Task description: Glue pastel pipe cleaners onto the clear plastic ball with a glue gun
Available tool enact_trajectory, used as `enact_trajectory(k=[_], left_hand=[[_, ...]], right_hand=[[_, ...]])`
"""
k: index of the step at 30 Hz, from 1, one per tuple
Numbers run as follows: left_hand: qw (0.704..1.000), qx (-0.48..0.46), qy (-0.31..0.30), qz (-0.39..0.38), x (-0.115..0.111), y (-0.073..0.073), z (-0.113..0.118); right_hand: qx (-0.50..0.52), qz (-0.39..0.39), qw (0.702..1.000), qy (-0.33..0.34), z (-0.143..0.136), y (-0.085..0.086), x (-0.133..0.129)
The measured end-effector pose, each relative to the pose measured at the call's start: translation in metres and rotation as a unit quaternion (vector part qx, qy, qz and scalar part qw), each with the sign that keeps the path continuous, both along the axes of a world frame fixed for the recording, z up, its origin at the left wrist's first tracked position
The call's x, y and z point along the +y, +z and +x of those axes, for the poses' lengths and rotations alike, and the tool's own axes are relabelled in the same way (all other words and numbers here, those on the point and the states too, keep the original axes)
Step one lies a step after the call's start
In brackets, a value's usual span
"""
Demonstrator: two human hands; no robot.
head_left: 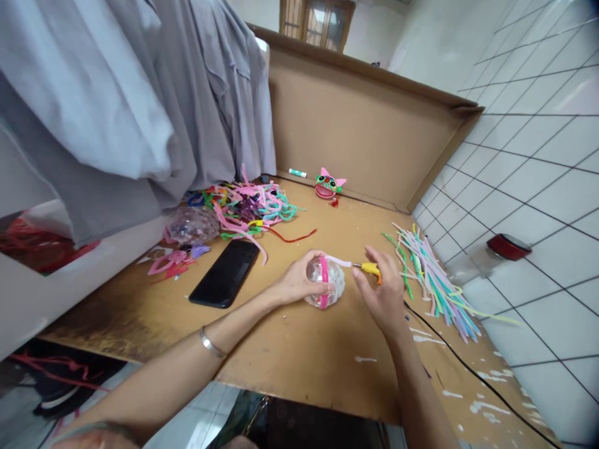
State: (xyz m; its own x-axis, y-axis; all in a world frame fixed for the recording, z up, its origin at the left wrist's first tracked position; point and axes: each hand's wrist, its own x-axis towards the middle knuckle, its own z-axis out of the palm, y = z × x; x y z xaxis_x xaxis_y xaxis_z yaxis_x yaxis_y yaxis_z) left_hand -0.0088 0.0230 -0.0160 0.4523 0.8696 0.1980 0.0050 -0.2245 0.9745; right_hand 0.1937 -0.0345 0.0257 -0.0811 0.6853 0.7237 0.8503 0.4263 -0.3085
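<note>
My left hand (302, 279) is closed around a clear plastic ball (336, 290) with a pink pipe cleaner band (324, 284) round it. The far side of the ball looks whitish and textured. A lilac pipe cleaner (337, 260) sticks out from the top of the ball to the right. My right hand (384, 290) is around a small yellow glue gun (369, 268) with an orange trigger. The gun's metal nozzle points left at the lilac strip's free end; whether they touch I cannot tell. Its handle is hidden behind my fingers.
A black phone (224, 274) lies left of the ball. Tangled pipe cleaners (257, 202) are heaped behind it, straight ones (435, 277) at right. A black cord (461, 362) crosses the right side. A cardboard wall (350, 118), a decorated face ornament (326, 185) and a glue stick (297, 173) are behind.
</note>
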Motion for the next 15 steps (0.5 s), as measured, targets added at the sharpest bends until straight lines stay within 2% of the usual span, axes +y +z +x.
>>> enact_trajectory(k=[1, 4, 7, 10, 15], left_hand=[[1.000, -0.003, -0.002, 0.001, 0.000, 0.000, 0.000], [1.000, -0.008, -0.011, 0.013, 0.000, 0.000, 0.001], [1.000, -0.012, -0.015, 0.019, 0.000, 0.001, 0.000], [1.000, -0.005, -0.008, 0.000, -0.001, 0.004, -0.001], [1.000, -0.004, -0.009, -0.012, -0.003, 0.005, -0.001]], right_hand=[[-0.015, -0.002, 0.999, 0.039, -0.012, 0.009, -0.004], [-0.057, 0.026, 0.994, 0.094, -0.039, 0.032, -0.011], [-0.051, 0.051, 0.989, 0.131, -0.048, 0.041, -0.010], [0.002, 0.043, 0.986, 0.158, -0.044, 0.039, -0.009], [0.089, 0.020, 0.984, 0.150, -0.035, 0.020, -0.014]])
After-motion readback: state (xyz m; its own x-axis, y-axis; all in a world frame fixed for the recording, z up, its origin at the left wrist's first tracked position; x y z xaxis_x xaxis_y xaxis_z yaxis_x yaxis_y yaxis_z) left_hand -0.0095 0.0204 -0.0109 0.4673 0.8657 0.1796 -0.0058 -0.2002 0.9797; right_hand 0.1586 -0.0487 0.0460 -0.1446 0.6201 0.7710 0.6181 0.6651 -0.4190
